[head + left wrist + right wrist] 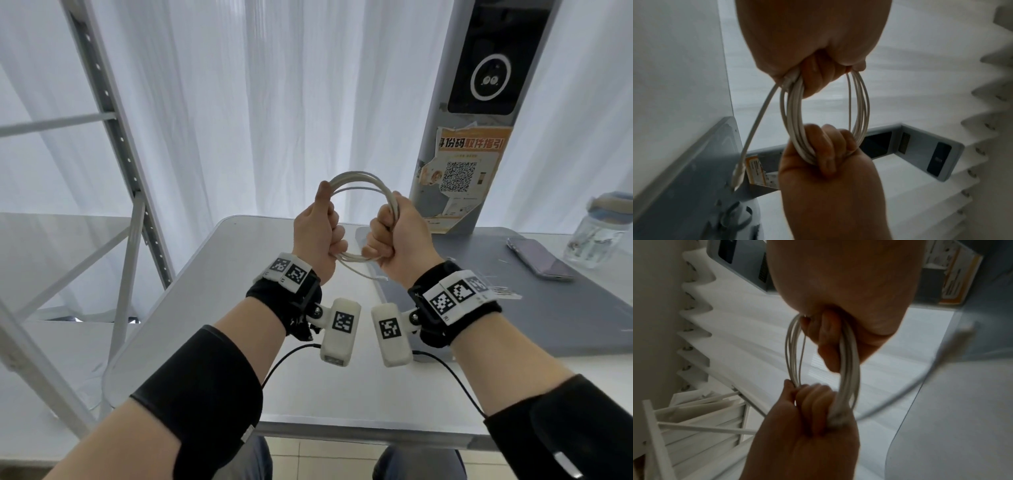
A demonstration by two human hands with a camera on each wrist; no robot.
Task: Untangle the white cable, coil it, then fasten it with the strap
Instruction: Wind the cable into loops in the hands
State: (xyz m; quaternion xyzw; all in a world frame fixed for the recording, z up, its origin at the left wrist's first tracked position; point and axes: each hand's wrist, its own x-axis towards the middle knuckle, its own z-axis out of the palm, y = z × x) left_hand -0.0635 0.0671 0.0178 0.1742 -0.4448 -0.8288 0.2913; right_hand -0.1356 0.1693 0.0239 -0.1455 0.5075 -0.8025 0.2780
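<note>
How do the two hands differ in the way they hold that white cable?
The left hand grips the left side of the coiled white cable with its thumb stretched up along the loops; the right hand fists the right side, thumb tucked. A loose end trails below the right hand. Both hold it above the white table.

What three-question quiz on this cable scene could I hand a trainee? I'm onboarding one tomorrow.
1. True or false: the white cable lies tangled on the table.
2. Which hand grips the coil? A. left hand only B. right hand only C. both
3. Fill in: beside the phone stands a clear ___.

Key: 1. False; it is coiled and held above the table. 2. C. 3. jar.
</note>
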